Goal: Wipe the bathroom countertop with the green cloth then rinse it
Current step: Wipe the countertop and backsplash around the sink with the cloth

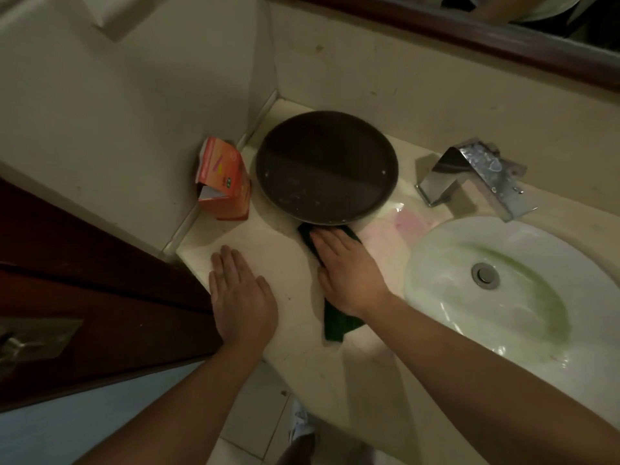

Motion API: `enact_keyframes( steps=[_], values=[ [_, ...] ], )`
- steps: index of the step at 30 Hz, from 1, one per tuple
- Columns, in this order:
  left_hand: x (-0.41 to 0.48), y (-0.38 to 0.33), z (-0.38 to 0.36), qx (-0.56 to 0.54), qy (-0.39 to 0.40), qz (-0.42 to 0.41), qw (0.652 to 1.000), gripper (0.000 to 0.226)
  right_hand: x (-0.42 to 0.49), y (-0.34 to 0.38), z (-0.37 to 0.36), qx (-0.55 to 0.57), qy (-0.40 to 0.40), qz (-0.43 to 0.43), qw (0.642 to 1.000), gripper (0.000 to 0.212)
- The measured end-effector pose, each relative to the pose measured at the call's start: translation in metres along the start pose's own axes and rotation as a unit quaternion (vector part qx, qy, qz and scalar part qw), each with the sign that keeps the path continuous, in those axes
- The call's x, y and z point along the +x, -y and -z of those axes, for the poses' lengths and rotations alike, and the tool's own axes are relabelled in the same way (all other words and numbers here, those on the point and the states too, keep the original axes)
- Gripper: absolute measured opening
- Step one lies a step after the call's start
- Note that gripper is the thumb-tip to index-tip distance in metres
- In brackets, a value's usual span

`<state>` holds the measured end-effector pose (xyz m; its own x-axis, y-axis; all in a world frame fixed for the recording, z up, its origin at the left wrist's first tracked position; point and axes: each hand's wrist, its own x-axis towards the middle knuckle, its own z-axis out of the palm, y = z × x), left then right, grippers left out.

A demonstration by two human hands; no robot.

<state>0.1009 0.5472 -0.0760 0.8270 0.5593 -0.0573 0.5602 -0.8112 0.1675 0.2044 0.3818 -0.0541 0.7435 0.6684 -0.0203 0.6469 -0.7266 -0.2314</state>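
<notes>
The dark green cloth (335,325) lies on the pale countertop (281,256), pressed flat by the right hand (349,273) with straight fingers, and its far edge reaches the round dark brown tray (327,169). The left hand (240,293) rests flat and released beside it. An opened orange carton (231,182) stands left of the tray, and a green-streaked white sink (503,313) lies to the right.

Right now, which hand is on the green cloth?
The right hand, pressing flat on the green cloth by the sink; the left hand rests on bare countertop.

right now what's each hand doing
Left hand: open, flat on the countertop, holding nothing.
Right hand: open, pressing the green cloth.
</notes>
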Motion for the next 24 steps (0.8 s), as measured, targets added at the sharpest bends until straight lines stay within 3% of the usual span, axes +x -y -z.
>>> enact_keyframes(
  steps=[3,9,16,20,22,24],
  values=[
    [0.001,0.000,0.000,0.001,0.000,0.001,1.000,0.067,0.002,-0.022,0.006,0.032,-0.041,-0.054,0.997,0.055],
    [0.000,0.001,0.000,-0.008,0.002,0.003,1.000,0.065,0.005,-0.029,0.005,0.017,-0.042,-0.052,0.998,0.053],
    [0.000,0.000,0.002,-0.029,-0.015,0.010,0.999,0.062,0.018,-0.003,0.003,0.007,-0.029,-0.120,0.992,0.053],
    [0.004,-0.048,0.030,-0.116,-0.013,-0.049,0.992,0.039,0.019,-0.002,0.001,0.019,-0.023,-0.135,0.990,0.055],
    [0.022,-0.088,0.040,-0.216,0.050,-0.005,0.975,0.024,0.019,-0.003,0.001,0.027,-0.020,-0.133,0.991,0.055],
    [0.038,-0.114,0.042,-0.322,0.112,0.048,0.939,0.034,0.017,-0.004,0.002,0.010,-0.013,-0.120,0.993,0.054]
  ],
)
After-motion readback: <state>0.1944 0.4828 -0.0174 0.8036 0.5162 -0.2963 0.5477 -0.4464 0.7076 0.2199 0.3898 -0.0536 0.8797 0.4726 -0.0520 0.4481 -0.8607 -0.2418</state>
